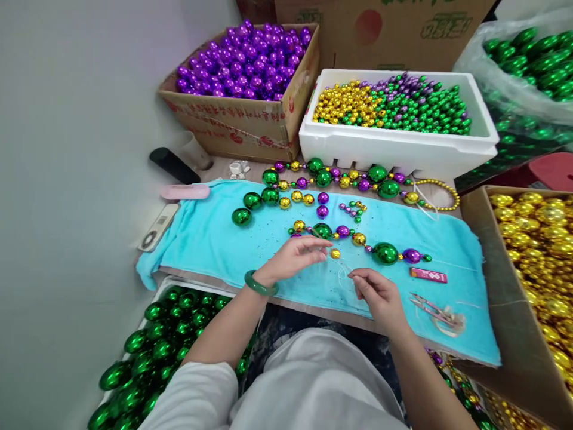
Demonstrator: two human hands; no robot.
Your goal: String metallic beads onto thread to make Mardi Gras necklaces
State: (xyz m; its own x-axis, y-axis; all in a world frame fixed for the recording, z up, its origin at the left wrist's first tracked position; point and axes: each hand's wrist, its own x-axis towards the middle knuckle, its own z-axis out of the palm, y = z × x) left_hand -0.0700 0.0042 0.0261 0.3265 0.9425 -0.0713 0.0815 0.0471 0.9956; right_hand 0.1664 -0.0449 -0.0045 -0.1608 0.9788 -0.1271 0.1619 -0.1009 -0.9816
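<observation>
My right hand pinches a thin pale thread, which loops loosely over the turquoise towel. My left hand, a green bangle on its wrist, reaches over the towel with fingers stretched and slightly apart. Just off its fingertips is a small gold bead. Behind both hands lies a strand of green, gold and purple beads, its near-left part partly hidden by the left hand. Loose large green beads, gold beads, purple beads and tiny mixed beads rest farther back.
A finished-looking bead necklace spans the towel's back edge. Scissor-like snips and a pink packet lie right. Around stand a purple-bead carton, white foam box, gold-bead carton and a tray of green beads.
</observation>
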